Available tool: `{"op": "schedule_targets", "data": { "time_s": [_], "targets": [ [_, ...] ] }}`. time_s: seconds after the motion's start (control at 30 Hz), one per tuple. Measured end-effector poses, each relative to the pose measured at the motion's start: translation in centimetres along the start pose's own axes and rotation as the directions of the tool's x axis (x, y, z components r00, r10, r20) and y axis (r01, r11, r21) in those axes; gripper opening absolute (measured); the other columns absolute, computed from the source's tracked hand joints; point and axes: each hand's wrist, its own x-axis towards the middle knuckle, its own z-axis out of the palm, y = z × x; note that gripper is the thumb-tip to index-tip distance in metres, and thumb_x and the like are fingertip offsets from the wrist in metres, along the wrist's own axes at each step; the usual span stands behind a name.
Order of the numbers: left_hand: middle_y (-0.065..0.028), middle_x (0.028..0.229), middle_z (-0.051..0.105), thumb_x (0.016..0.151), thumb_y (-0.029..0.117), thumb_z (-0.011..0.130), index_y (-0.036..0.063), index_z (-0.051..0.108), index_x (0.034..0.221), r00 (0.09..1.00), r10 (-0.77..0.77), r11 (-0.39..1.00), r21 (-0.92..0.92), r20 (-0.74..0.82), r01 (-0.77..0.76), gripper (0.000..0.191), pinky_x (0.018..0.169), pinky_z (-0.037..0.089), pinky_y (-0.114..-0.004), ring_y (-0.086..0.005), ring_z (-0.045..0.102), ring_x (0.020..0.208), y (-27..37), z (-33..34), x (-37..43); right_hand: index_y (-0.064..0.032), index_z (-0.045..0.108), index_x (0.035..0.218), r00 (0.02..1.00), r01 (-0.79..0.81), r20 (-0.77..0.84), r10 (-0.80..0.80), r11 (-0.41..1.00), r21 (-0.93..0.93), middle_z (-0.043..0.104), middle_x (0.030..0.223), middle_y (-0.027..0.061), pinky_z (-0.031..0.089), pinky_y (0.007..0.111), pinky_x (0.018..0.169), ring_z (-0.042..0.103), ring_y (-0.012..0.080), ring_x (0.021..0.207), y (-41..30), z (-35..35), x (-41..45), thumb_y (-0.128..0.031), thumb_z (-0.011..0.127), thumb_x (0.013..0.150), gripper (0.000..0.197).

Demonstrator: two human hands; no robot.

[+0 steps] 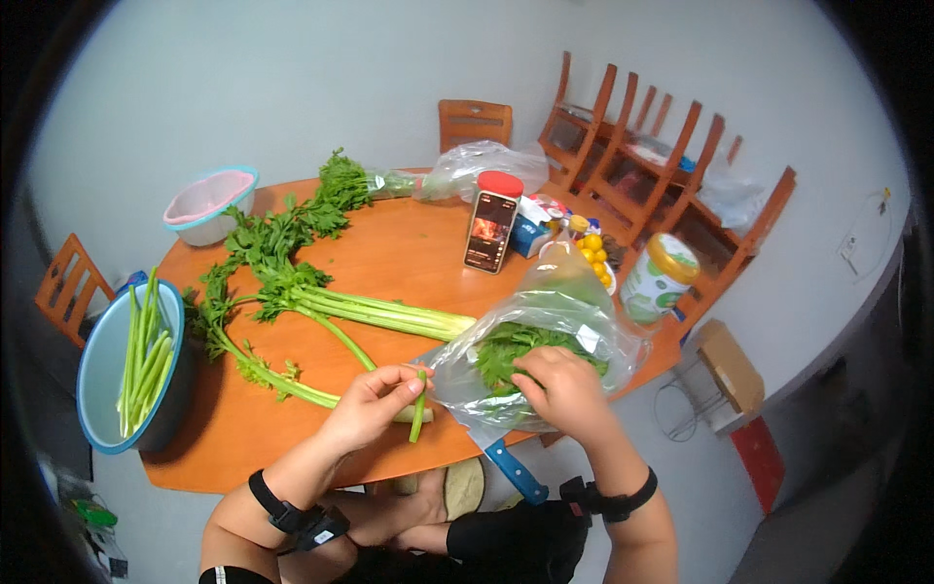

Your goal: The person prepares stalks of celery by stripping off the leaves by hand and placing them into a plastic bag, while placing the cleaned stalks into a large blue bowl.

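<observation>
My left hand [372, 405] pinches a short green celery stalk [419, 409] between thumb and fingers at the table's front edge. My right hand [560, 383] is at the mouth of a clear plastic bag [445, 372], over the celery leaves [503, 358] inside, thumb and forefinger apart. Left of the bag lies a bunch of celery [379, 310], its leafy tops pointing away to the left. Loose leafy stalks [292, 387] lie nearer me, partly behind my left hand. A knife with a blue handle [516, 471] sticks out past the table edge, its blade partly under the bag.
A blue basin [91, 379] holding trimmed stalks [146, 365] stands at the left. A pink-lined basin [248, 197] is behind it. A phone [487, 233] leans on a red-lidded jar [500, 184]. Yellow fruit [592, 252] and a gold-lidded can [657, 281] are at the right. Stacked wooden chairs [635, 160] stand beyond.
</observation>
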Motion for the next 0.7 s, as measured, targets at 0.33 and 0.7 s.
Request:
{"op": "schedule_targets", "data": {
  "time_s": [0.33, 0.7],
  "targets": [
    [-0.0058, 0.083, 0.058, 0.086, 0.018, 0.048, 0.0039, 0.055, 0.091, 0.984, -0.038, 0.972, -0.235, -0.173, -0.004, 0.016, 0.06, 0.04, -0.022, -0.009, 0.048, 0.066, 4.6, 4.3, -3.2, 0.0018, 0.06, 0.087, 0.954, 0.206, -0.292, -0.059, 0.839, 0.503, 0.06, 0.079, 0.0145, 0.045, 0.032, 0.062, 0.057, 0.0259, 0.07, -4.9, -2.6, -2.6, -0.001, 0.059, 0.071, 0.016],
    [-0.0077, 0.086, 0.059, 0.087, 0.016, 0.047, -0.0004, 0.055, 0.097, 0.997, 0.061, 0.996, -0.068, -0.038, -0.063, 0.021, 0.065, 0.043, -0.024, -0.0123, 0.053, 0.078, 6.2, 6.1, -7.4, 0.0023, 0.06, 0.09, 0.962, 0.242, -0.269, -0.056, 0.637, 0.732, 0.06, 0.082, 0.0114, 0.045, 0.025, 0.063, 0.057, 0.0182, 0.072, -9.7, -4.3, -3.7, 0.0, 0.058, 0.074, 0.016]
  ]
}}
